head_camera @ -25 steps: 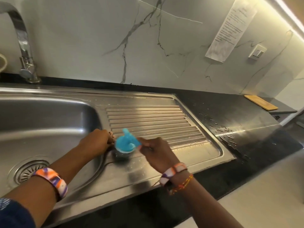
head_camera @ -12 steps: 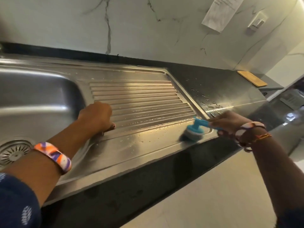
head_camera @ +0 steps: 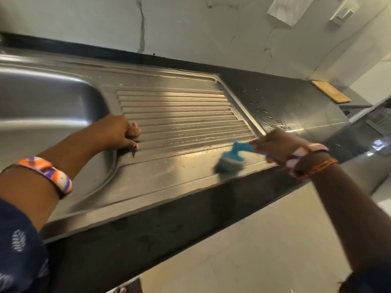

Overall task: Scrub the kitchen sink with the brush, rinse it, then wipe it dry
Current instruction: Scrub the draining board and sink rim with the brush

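Note:
The stainless steel sink runs across the counter, with its basin at the left and a ribbed drainboard in the middle. My right hand grips the handle of a blue scrub brush. The brush head presses on the flat front strip of the drainboard near its right corner and is blurred. My left hand rests on the left end of the ribs with its fingers curled under, holding nothing. Water drops lie on the steel around the brush.
The black counter to the right of the sink is wet with droplets. A wooden board lies at its far right end. A marbled wall with a paper sheet and a switch backs the counter. The floor is below.
My right hand swept the brush from beside my left hand across the front strip to the drainboard's right corner, then slightly back. The view shifted right, losing the tap and drain. My left hand stayed put.

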The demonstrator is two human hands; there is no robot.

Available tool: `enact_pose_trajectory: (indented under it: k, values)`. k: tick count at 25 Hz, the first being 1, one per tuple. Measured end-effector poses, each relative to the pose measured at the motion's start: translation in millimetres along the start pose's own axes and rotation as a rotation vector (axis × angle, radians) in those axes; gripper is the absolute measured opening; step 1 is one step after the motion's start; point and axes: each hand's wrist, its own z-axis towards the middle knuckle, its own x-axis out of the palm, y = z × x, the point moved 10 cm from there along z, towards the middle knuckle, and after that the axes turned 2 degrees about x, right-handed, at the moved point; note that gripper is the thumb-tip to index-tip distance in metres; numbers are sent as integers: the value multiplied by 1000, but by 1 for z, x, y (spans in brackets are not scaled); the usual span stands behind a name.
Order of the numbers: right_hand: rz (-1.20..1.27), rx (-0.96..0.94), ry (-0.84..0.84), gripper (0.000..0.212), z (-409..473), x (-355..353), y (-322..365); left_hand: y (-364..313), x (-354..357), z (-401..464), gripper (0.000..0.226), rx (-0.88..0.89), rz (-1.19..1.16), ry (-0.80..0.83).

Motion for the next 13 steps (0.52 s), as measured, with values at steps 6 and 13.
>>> enact_pose_trajectory:
  k: [6,13]
  values:
    - [13,-213,-24,31,-14,36,29,0,-2,0,41,-9,-57,-39]
    - [-79,-604,95,31,-87,97,132,-1,0,-19,37,-35,-8,-127]
